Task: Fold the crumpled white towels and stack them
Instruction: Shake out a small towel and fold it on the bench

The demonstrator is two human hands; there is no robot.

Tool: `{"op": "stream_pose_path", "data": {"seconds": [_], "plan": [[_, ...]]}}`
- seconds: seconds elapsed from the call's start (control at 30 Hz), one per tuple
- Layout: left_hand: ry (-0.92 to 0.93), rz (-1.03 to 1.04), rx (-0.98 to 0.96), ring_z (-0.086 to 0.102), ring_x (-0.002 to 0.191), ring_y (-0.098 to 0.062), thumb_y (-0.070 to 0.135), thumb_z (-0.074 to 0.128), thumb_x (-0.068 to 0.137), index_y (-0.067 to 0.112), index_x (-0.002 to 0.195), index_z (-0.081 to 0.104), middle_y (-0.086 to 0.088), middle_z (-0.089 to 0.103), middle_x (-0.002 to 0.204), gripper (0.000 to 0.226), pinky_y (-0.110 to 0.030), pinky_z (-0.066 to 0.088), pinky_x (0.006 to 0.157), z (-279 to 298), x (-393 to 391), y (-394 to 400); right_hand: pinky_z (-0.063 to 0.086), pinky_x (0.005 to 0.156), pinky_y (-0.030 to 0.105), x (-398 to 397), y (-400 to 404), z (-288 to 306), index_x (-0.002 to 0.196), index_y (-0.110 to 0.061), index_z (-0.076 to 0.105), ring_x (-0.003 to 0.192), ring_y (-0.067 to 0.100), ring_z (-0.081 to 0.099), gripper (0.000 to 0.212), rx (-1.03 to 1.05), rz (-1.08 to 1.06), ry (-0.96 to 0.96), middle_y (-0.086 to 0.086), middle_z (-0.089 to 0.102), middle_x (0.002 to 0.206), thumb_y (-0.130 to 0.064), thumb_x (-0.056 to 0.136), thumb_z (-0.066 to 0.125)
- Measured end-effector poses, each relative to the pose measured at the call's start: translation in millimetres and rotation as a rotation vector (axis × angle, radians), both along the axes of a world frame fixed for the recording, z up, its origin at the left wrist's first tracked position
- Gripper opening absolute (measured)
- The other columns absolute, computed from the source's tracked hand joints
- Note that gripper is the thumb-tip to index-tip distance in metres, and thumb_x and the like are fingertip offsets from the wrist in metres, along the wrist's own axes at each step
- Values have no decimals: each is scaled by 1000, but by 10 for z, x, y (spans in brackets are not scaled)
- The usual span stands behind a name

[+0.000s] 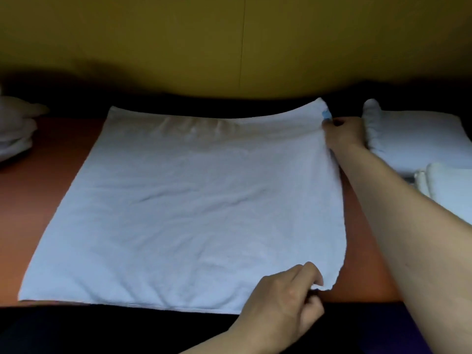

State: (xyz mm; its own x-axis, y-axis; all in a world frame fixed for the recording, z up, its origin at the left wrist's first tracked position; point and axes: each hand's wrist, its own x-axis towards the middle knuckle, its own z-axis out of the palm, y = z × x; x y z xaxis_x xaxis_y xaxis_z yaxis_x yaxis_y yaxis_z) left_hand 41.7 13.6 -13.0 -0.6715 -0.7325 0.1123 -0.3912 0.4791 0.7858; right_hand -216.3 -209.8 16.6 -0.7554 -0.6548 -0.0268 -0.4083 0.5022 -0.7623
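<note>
A white towel [191, 200] lies spread flat on the reddish-brown table [51, 175], filling its middle. My right hand [343, 134] reaches across to the towel's far right corner, beside a small blue tag [326, 114], and pinches the edge there. My left hand [288, 297] pinches the towel's near right corner, which is lifted slightly off the table. Folded white towels [419, 139] lie at the right, with another folded stack [449, 190] in front of them. Crumpled white towels [15, 129] sit at the far left.
A yellow-olive wall [229, 42] rises right behind the table. The table's front edge runs just below the towel's near hem, with dark space beneath it. Bare table strips show on both sides of the towel.
</note>
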Motion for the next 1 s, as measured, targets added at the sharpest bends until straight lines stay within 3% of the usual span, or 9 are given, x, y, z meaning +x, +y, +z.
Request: {"op": "stream_pose_path", "data": {"seconds": [0.1, 0.2, 0.3, 0.47, 0.53, 0.63, 0.7, 0.8, 1.0], "plan": [[125, 71, 126, 44, 60, -8, 33, 55, 90, 31, 94, 46, 10, 53, 80, 10, -20, 41, 59, 253, -74, 101, 40, 93, 19, -163, 162, 280, 120, -10, 66, 122, 24, 60, 29, -77, -60, -74, 6, 67, 128, -24, 95, 63], [219, 166, 192, 50, 56, -13, 46, 53, 93, 28, 91, 42, 2, 61, 69, 21, -29, 46, 60, 415, -4, 169, 52, 95, 32, -154, 293, 489, 92, -16, 69, 108, 26, 67, 10, -104, -41, -180, 10, 70, 118, -26, 91, 68], [289, 277, 253, 60, 57, -19, 49, 54, 94, 23, 88, 46, -1, 62, 63, 28, -34, 50, 61, 526, 268, 146, 56, 90, 35, 85, 346, 689, 110, -14, 74, 97, 24, 70, 24, -132, 22, -241, 8, 73, 110, -29, 91, 71], [326, 454, 339, 68, 56, -23, 46, 58, 91, 17, 84, 50, -5, 62, 59, 31, -42, 54, 59, 649, 884, 29, 47, 53, 11, 765, 129, 918, 112, -10, 72, 81, 16, 66, 22, -202, 92, -259, 4, 67, 98, -24, 97, 66], [344, 534, 352, 67, 53, -23, 52, 56, 88, 16, 82, 50, -10, 61, 58, 37, -43, 54, 58, 680, 1153, -31, 55, 60, 21, 1090, -10, 958, 97, -10, 72, 75, 20, 65, 13, -211, 124, -294, 11, 70, 99, -21, 97, 66], [370, 638, 380, 68, 54, -24, 58, 53, 86, 15, 83, 53, -10, 65, 58, 43, -42, 56, 61, 705, 1548, -107, 59, 79, 45, 1543, -237, 976, 78, -18, 70, 71, 23, 66, 19, -185, 170, -339, 8, 69, 80, -23, 96, 66], [419, 701, 417, 70, 54, -21, 55, 57, 92, 10, 86, 57, -10, 67, 57, 45, -39, 57, 61, 709, 1801, -155, 59, 66, 32, 1842, -386, 966, 94, -14, 74, 60, 18, 64, 16, -164, 211, -350, 3, 65, 72, -25, 98, 63], [437, 804, 441, 72, 56, -22, 42, 58, 95, 12, 85, 61, -12, 62, 50, 31, -37, 58, 66, 660, 2183, -223, 42, 39, 11, 2282, -592, 935, 111, -11, 72, 55, 11, 57, 20, -154, 262, -362, 0, 61, 71, -22, 101, 58], [372, 972, 470, 73, 57, -21, 27, 57, 100, 24, 78, 64, -13, 68, 58, 23, -32, 55, 68, 507, 2749, -406, 38, 35, 12, 2996, -948, 855, 109, -11, 71, 51, 11, 55, 19, -116, 300, -404, 1, 60, 70, -19, 102, 56]]}}
